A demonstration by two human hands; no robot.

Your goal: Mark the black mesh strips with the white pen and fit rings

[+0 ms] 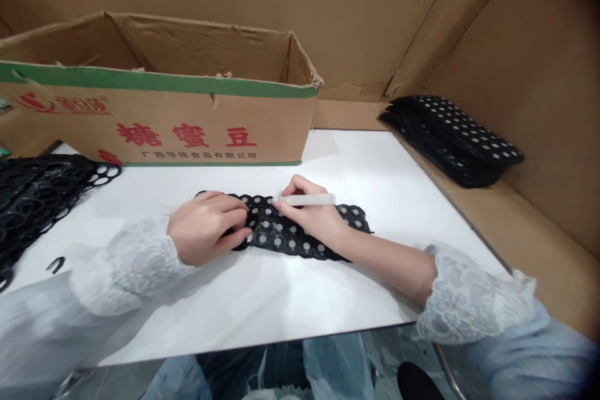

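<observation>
A black strip with rows of round white dots lies flat on the white tabletop in front of me. My left hand grips its left end, with the fingers curled over the top and the thumb along the near side. In my right hand is a slim white pen-like tool, pinched between thumb and fingers. The tool's left tip is at the far row of dots, close to my left fingertips; whether it touches a dot I cannot tell. My right hand and forearm hide part of the strip's right half.
An open cardboard box with red lettering stands behind the strip. Black sheets with round holes pile up at the left, near a small black ring piece. More dotted black sheets are stacked at the right, beside cardboard walls.
</observation>
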